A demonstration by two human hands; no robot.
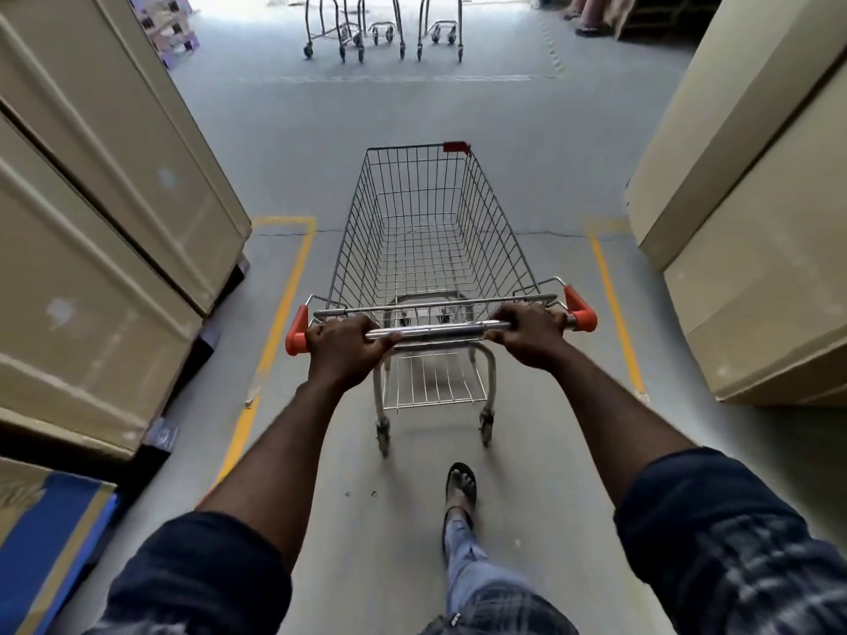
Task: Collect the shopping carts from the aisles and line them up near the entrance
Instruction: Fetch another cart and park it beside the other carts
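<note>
Gripping a wire-mesh cart (362, 249) by its shiny steel handle (440, 331), left hand (341, 346) and right hand (531, 332) both curled tight beside orange end caps, a person faces down a grey concrete aisle. Tall tan cardboard boxes (105, 199) wall both sides. Three more carts (382, 29) stand side by side at the bright far end.
</note>
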